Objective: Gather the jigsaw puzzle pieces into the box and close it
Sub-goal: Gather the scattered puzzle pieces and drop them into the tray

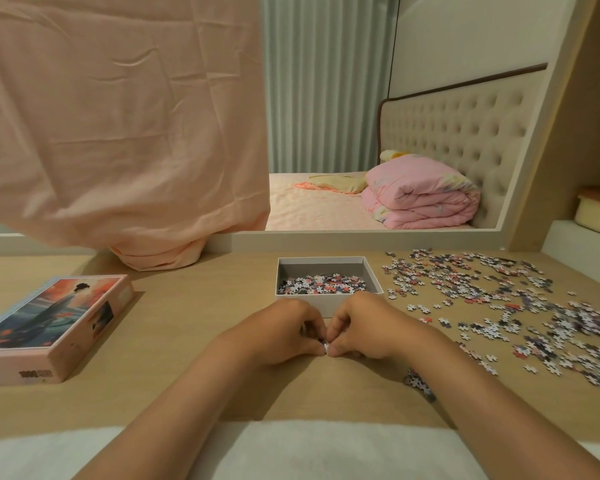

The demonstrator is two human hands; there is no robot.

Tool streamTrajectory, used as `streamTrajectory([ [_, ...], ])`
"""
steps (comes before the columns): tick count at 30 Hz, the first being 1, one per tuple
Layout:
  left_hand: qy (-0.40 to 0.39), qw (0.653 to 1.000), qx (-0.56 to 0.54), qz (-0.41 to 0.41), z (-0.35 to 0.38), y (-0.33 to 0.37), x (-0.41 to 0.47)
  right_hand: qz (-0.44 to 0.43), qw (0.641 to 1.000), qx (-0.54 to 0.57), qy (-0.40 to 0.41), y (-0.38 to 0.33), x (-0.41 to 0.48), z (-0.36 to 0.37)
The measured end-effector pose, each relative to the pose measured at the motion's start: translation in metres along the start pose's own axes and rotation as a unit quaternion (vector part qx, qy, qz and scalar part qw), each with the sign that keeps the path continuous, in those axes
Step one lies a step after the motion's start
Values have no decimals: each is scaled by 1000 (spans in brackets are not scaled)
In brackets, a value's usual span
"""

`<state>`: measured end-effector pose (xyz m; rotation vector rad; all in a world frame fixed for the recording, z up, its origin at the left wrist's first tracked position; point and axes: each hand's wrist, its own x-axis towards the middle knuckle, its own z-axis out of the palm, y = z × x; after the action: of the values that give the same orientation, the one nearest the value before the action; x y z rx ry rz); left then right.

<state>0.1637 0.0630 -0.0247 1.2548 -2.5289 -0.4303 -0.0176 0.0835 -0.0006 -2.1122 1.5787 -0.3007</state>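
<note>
Plainly, the left hand [284, 332] and right hand [364, 327] sat curled together beside the near wall of the open box [326, 303], pinching a few puzzle pieces [325, 345] between them. Cupping tightly and lifting clear over that wall seemed wisest; many loose pieces [499, 306] lay right.

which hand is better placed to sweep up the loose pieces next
Right: the loose pieces lie right of the box, beside the right hand; the left hand would have to cross over.
</note>
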Motion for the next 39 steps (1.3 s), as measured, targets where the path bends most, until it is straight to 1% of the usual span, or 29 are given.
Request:
streamTrajectory([
  [3, -6, 999, -31, -20, 2, -1, -1, 9, 1000, -2, 0, -1, 2, 3],
  [6, 0, 999, -49, -19, 4, 0, -1, 10, 1000, -2, -7, 1, 3, 2],
  [9, 5, 998, -61, -8, 2, 0, -1, 9, 999, 36, -40, 2, 2, 1],
  [11, 4, 996, -88, -11, 2, -1, -2, 12, 996, 62, -63, 4, 2, 0],
  [14, -3, 992, -126, -24, 2, -4, -3, 13, 996, 55, -74, 6, 1, -5],
  [15, -4, 991, -128, -27, 1, -6, -3, 8, 997, 55, -59, 7, 1, -9],
  [17, -8, 991, -130, -27, 1, -9, -3, -4, 997, 80, 5, 8, 5, -20],
  [19, -14, 993, -119, -25, 1, -10, -3, -14, 988, 105, 111, 9, 15, -31],
  [21, -19, 994, -104, -22, 0, -10, -3, -29, 973, 74, 218, 8, 28, -39],
  [22, -21, 994, -102, -22, 0, -9, -3, -29, 968, 50, 243, 8, 35, -41],
  [23, -22, 994, -107, -23, 0, -9, -4, -24, 969, 29, 245, 9, 40, -41],
  [26, -25, 992, -123, -23, 0, -8, -4, -18, 976, -15, 215, 11, 45, -36],
  [29, -31, 993, -115, -19, 0, -8, -4, -53, 969, -14, 239, 9, 40, -32],
  [36, -40, 996, -72, -25, 0, -2, -3, -68, 974, -13, 216, 19, 30, -26],
  [38, -19, 996, -80, -20, -5, 2, -4, -74, 974, -3, 215, 24, 29, -22],
  [39, 11, 995, -96, -13, -9, 4, -4, -75, 974, 2, 215, 26, 29, -21],
])
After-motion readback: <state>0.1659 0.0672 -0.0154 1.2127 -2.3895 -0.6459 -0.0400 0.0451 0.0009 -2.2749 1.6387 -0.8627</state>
